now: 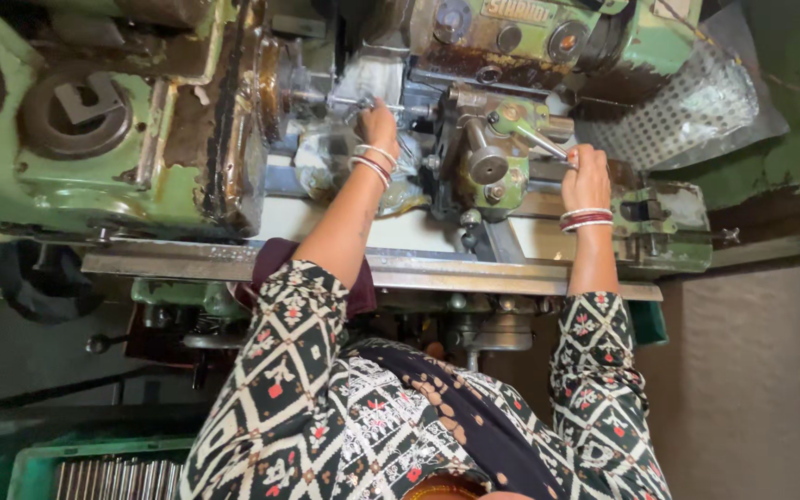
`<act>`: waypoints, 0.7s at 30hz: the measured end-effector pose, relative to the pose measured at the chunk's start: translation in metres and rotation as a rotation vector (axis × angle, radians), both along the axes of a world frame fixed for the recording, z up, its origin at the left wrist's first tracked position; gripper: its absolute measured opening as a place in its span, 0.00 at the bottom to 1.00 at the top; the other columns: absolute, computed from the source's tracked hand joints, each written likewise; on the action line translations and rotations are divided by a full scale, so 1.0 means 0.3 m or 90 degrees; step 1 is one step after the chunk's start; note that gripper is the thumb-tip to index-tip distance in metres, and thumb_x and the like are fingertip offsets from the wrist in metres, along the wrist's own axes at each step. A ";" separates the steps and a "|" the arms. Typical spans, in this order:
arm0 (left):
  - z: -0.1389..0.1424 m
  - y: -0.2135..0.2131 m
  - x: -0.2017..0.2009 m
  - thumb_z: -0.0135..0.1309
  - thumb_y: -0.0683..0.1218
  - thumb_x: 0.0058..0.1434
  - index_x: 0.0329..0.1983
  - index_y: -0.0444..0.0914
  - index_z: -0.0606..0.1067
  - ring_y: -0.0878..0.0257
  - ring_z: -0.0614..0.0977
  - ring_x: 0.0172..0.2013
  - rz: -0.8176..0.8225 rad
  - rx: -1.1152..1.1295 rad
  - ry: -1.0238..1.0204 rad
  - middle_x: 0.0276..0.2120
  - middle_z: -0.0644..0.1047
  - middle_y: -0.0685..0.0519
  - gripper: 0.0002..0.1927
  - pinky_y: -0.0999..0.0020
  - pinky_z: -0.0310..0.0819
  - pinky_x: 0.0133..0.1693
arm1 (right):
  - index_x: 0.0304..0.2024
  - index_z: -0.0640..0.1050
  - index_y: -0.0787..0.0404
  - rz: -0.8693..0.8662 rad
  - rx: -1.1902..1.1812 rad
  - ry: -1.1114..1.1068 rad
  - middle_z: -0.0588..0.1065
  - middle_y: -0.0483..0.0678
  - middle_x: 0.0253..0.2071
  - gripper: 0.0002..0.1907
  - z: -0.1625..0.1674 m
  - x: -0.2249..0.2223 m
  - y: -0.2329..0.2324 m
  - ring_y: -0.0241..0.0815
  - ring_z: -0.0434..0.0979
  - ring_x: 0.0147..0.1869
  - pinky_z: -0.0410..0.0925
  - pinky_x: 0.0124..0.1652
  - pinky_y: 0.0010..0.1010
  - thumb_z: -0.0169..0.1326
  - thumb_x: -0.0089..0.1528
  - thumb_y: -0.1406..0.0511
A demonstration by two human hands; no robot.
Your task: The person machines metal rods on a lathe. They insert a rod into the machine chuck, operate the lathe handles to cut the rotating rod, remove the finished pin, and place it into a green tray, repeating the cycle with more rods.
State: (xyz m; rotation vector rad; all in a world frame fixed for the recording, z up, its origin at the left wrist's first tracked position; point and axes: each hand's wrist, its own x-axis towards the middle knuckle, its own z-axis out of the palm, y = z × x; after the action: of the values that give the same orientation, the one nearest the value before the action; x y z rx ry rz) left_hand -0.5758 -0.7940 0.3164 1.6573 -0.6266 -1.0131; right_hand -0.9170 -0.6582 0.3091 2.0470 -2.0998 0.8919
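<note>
Two bare hands are on an old green lathe [187,176], both wearing red and white bangles. The left hand [380,120] is closed around a small metal workpiece [349,100] just beside the chuck [275,88], fingers curled on it; the piece looks seated at the spindle rather than loose. The right hand [585,181] grips the end of a steel lever handle [534,137] on the tool turret [493,148], fist shut. Judging from this, loading or holding is under way and no cutting shows. Below left, a green crate [30,463] holds metal rods [113,480], seemingly stock or finished parts.
</note>
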 end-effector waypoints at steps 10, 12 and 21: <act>-0.071 -0.058 -0.005 0.48 0.52 0.67 0.46 0.27 0.77 0.45 0.82 0.48 0.074 -0.158 0.100 0.47 0.81 0.36 0.22 0.54 0.72 0.50 | 0.48 0.72 0.59 -0.054 0.029 -0.010 0.69 0.65 0.46 0.12 -0.038 -0.002 -0.002 0.72 0.71 0.46 0.65 0.44 0.58 0.48 0.64 0.75; -0.069 -0.057 -0.003 0.47 0.53 0.68 0.48 0.28 0.76 0.46 0.81 0.50 0.073 -0.147 0.116 0.49 0.80 0.38 0.22 0.55 0.72 0.52 | 0.48 0.72 0.60 -0.058 0.029 -0.009 0.69 0.65 0.46 0.12 -0.037 -0.001 -0.001 0.72 0.72 0.47 0.65 0.45 0.57 0.48 0.64 0.75; -0.040 -0.042 0.019 0.46 0.54 0.69 0.56 0.31 0.73 0.48 0.76 0.58 0.065 -0.115 0.189 0.59 0.74 0.41 0.24 0.57 0.67 0.57 | 0.49 0.72 0.60 -0.060 0.033 -0.013 0.69 0.65 0.45 0.12 -0.031 0.009 0.002 0.71 0.72 0.47 0.65 0.46 0.56 0.48 0.64 0.75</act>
State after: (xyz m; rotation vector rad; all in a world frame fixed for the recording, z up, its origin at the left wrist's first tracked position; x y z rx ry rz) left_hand -0.5701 -0.8064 0.3044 1.3356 -0.4186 -1.0702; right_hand -0.9142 -0.6577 0.2999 1.9515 -2.2326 0.8567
